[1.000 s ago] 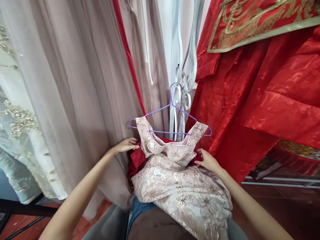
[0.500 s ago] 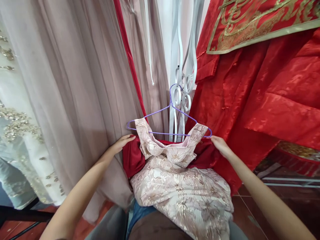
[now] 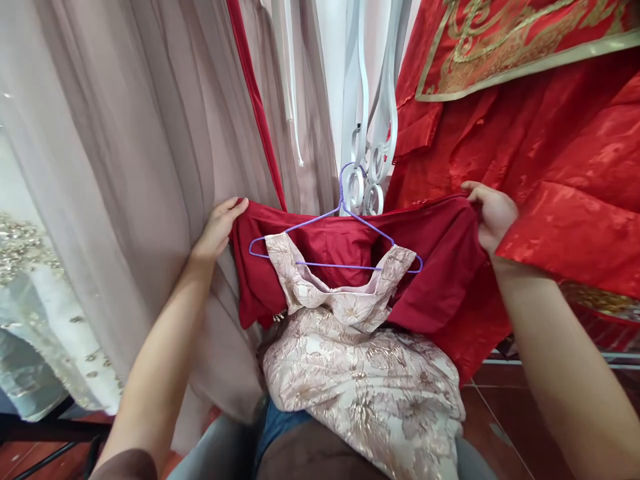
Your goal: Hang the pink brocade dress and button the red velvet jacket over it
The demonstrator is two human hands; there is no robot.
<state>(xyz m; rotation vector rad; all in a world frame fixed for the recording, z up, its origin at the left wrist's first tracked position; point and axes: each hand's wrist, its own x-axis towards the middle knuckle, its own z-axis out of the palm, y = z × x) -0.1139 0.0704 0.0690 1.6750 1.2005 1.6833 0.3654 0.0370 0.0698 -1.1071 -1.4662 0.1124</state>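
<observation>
A dark red garment (image 3: 435, 280) is stretched wide between my two hands, behind a purple hanger (image 3: 320, 219). My left hand (image 3: 220, 227) pinches its upper left corner. At the upper right, my right hand (image 3: 493, 217) grips the other end, its fingers partly hidden by the cloth. From the hanger hangs a pale pink dress (image 3: 360, 373) with a metallic floral pattern. Its wide straps sit over the hanger's two ends, and its skirt spreads toward my lap. The hanger's hook loops at a white scrolled metal stand (image 3: 355, 190).
Long dusty-pink sheer fabric (image 3: 125, 133) hangs on the left, beside a white beaded gown (image 3: 30, 247). Bright red satin clothing (image 3: 550, 153) with gold embroidery fills the right side. Reddish floor tiles (image 3: 500, 420) show below.
Both hands have risen and moved apart, raising the dark red garment's top edge above the dress straps. More of the red cloth now shows behind the hanger. The dress has hardly moved.
</observation>
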